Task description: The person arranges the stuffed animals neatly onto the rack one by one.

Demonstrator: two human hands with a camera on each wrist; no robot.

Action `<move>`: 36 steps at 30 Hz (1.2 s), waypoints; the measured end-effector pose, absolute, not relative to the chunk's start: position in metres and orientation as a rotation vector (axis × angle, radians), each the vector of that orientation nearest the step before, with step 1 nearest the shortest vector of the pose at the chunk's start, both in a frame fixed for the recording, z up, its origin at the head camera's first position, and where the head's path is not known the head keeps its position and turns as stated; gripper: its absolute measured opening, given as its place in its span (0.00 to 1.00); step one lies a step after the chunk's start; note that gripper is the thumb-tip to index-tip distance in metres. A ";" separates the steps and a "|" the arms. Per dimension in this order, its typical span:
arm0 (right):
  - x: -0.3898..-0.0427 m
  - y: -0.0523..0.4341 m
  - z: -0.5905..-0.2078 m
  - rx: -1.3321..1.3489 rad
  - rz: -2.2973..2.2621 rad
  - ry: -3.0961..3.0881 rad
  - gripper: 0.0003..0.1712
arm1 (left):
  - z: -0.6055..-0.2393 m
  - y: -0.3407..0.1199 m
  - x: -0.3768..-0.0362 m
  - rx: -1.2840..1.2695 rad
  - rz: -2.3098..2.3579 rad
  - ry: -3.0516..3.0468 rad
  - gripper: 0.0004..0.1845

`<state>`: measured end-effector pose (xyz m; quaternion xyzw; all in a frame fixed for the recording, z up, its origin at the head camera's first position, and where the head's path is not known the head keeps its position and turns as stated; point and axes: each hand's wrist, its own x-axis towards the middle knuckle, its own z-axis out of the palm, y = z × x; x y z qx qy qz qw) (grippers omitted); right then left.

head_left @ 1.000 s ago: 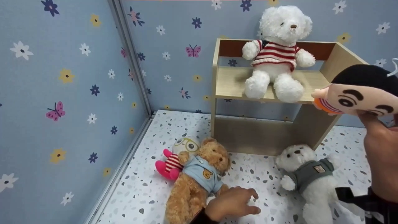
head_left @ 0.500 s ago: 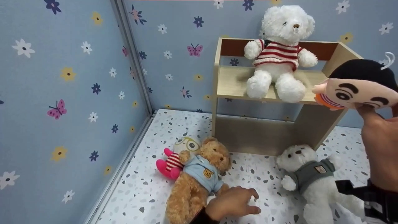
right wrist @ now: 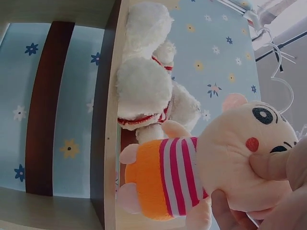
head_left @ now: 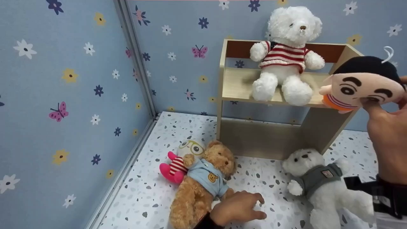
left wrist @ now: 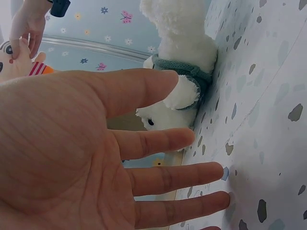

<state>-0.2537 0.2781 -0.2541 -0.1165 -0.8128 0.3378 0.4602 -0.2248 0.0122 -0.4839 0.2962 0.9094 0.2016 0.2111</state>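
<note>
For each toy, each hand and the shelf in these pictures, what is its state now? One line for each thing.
Cartoon boy doll: held up in the air, beside the shelf.
Right hand: grips the doll's head.
Left hand: fingers spread on the floor, holds nothing.
Brown bear: lies on the floor.
Pink-legged doll: lies partly under the brown bear.
White bear in grey sweater: lies on the floor.
White bear in striped sweater: sits upright on the shelf.
Wooden shelf: stands upright.

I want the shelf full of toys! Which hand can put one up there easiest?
Probably the right hand: it grips the black-haired cartoon boy plush beside the wooden shelf. The left hand rests open on the speckled floor.
</note>
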 end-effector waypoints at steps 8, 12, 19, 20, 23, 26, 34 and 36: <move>-0.267 0.294 -0.262 -0.294 0.704 -2.037 0.31 | -0.483 0.015 -0.226 0.848 0.563 2.503 0.20; -0.272 0.297 -0.262 -0.300 0.700 -2.028 0.30 | -0.484 0.015 -0.227 0.864 0.572 2.500 0.20; -0.285 0.303 -0.261 -0.218 0.795 -1.977 0.28 | -0.484 0.016 -0.226 0.828 0.562 2.527 0.19; -0.287 0.304 -0.261 -0.230 0.793 -1.982 0.28 | -0.484 0.015 -0.226 0.833 0.569 2.523 0.19; -0.292 0.304 -0.259 -0.237 0.812 -2.002 0.29 | -0.486 0.014 -0.227 0.856 0.580 2.515 0.19; -0.299 0.303 -0.256 -0.268 0.820 -2.030 0.30 | -0.487 0.013 -0.229 0.865 0.602 2.494 0.19; -0.316 0.303 -0.248 -0.414 0.789 -2.109 0.30 | -0.488 0.013 -0.230 0.878 0.606 2.486 0.19; -0.318 0.304 -0.245 -0.452 0.789 -2.119 0.30 | -0.487 0.014 -0.230 0.859 0.596 2.493 0.19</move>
